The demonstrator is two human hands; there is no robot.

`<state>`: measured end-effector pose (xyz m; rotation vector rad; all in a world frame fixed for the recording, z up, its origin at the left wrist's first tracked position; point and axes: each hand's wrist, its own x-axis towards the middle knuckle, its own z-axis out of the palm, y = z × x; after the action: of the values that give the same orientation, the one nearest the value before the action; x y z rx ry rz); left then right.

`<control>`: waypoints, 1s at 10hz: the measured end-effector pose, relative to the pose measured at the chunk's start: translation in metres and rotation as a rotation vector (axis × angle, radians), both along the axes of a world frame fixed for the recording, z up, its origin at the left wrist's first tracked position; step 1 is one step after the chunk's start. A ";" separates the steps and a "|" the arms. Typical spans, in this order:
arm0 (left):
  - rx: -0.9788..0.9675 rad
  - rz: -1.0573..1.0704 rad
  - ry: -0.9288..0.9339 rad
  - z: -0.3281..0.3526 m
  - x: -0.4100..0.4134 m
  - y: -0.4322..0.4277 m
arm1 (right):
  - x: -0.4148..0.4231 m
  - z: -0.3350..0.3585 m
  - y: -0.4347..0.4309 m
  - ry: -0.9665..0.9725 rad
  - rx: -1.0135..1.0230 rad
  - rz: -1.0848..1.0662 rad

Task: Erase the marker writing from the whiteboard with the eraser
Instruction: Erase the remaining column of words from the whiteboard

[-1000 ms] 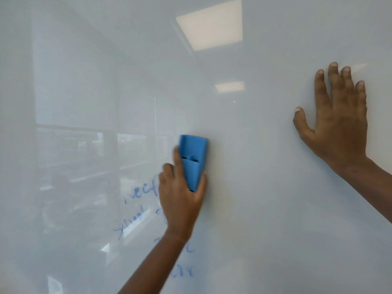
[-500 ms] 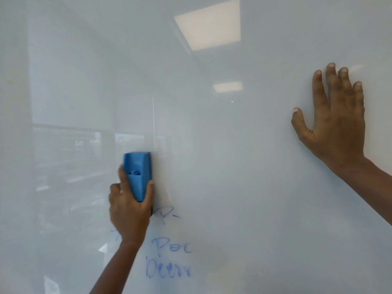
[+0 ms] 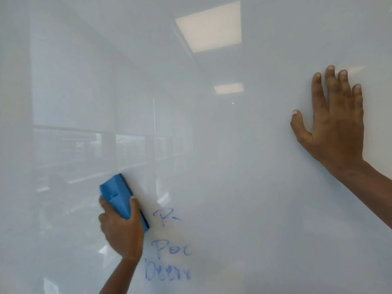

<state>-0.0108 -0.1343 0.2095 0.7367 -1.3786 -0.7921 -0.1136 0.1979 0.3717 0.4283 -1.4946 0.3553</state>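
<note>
Holds the eraser (image 3: 115,193) lower and a little further left than half a second ago, and tilted now, top end leaning left, where it stood upright. Has wiped away the words seen a second ago left of the grip. Leaves the same three lines of blue writing (image 3: 169,249) as half a second ago: "P-", "Poc" and a smudged bottom line. Clamps the left hand (image 3: 122,231) round the eraser's lower half, thumb along the right edge, fingers curled round the left edge, dark pad side against the whiteboard (image 3: 244,187). Shows the eraser's upper half sticking out above and up-left of the grip, its lower right corner peeking out just right of the thumb. Finds the writing just right of the grip and below it, near the eraser's corner but apart from it. Presses the right hand (image 3: 333,124) flat on the whiteboard well up and right of the grip, fingers straight, holding nothing, much where it was before. Mirrors two ceiling lights (image 3: 209,26) high above the grip.
</note>
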 end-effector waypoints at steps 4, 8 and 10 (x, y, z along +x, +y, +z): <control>-1.564 -0.073 -0.345 -0.075 -0.023 0.098 | 0.000 -0.001 0.002 -0.013 0.012 0.006; -0.905 0.101 -0.230 0.043 0.007 0.005 | 0.001 -0.054 -0.010 0.075 0.272 -0.014; -0.806 0.004 -0.196 -0.019 0.000 0.016 | 0.003 -0.102 -0.017 0.055 0.372 -0.034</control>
<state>-0.0109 -0.1181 0.1904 0.1799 -1.6984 -0.1115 -0.1107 0.1808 0.2695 0.7010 -1.5145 0.0351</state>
